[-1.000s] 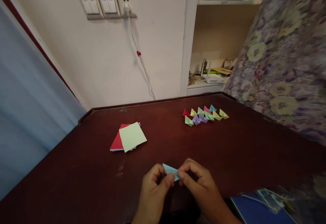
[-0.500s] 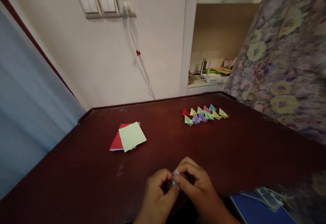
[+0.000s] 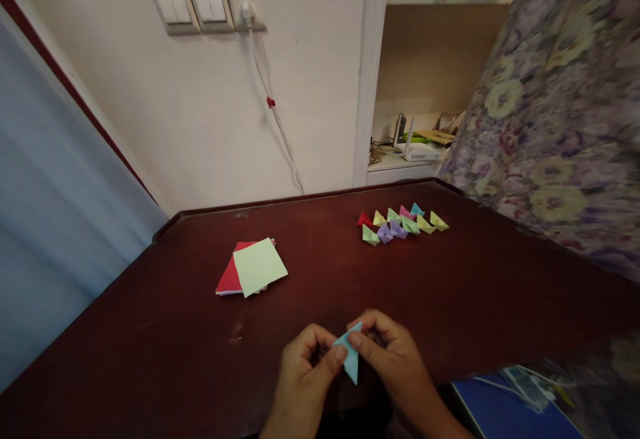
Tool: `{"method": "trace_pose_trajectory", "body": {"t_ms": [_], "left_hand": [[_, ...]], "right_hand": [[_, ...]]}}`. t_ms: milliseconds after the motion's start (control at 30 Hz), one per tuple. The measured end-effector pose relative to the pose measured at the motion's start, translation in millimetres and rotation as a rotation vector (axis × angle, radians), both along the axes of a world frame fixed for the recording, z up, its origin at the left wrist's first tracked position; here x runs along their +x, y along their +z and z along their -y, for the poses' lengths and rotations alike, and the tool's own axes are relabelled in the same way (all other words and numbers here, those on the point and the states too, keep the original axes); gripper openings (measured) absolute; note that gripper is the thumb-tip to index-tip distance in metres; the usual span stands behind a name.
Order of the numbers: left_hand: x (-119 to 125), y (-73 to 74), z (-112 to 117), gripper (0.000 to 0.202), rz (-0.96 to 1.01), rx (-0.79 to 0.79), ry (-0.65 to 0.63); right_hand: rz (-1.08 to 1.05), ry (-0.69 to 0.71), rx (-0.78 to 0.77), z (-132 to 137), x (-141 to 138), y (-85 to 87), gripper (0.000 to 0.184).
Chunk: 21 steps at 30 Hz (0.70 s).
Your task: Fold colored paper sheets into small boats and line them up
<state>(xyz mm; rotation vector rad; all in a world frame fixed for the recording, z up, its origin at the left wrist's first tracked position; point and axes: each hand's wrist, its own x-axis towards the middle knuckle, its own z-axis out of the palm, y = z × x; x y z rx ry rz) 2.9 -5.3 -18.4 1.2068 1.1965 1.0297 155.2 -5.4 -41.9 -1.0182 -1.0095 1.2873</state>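
Observation:
A small light-blue folded paper (image 3: pixel 352 362) is held between both hands above the near part of the dark red table (image 3: pixel 200 359). My left hand (image 3: pixel 307 369) pinches its left corner between thumb and fingers. With thumb and forefinger, my right hand (image 3: pixel 390 352) grips the upper right part. One pointed end hangs down below the thumbs, and another tip shows at the top. Further back on the right stand several small folded paper boats (image 3: pixel 399 230) in two rows, in red, yellow, green, pink, blue and purple.
A stack of square paper (image 3: pixel 260 267), pale green over red, lies left of centre. At the lower right is a blue surface (image 3: pixel 505 406) with a cable on it. A blue curtain (image 3: pixel 60 212) hangs left, a floral curtain (image 3: pixel 555 126) right. A plugged-in cord (image 3: pixel 283 129) runs down behind the table.
The light-blue paper, mostly covered by the fingers before, now shows far more of its surface, with a point directed down. My hands have moved slightly apart and shifted their hold.

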Motion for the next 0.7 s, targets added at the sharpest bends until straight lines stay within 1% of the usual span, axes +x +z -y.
{"method": "trace_pose_trajectory", "body": {"t_ms": [67,167,300,367,467,567,700], "left_hand": [[0,0.7,0,0.035,-0.021,0.008,0.015],[1,1.9,1,0.034,-0.045,0.037,0.030],[2,1.6,1,0.034,0.039,0.077,-0.054],[3,1.1,1,0.033,0.034,0.082,-0.066],[2,0.8,0,0.031,-0.018,0.051,-0.015],[-1,1.2,0,0.031,-0.099,0.080,0.026],[-1,3.2,1,0.029,-0.149,0.132,0.026]], "right_hand": [[-0.010,0.005,-0.022,1,0,-0.2,0.023],[0.011,0.011,-0.015,1,0,0.7,0.022],[-0.034,-0.038,-0.037,0,1,0.2,0.025],[-0.076,-0.049,-0.053,-1,1,-1.6,0.026],[-0.073,-0.045,-0.054,-1,1,-3.3,0.028],[-0.008,-0.057,-0.025,0,3,-0.3,0.029],[0.040,-0.015,0.016,0,5,6.9,0.021]]}}
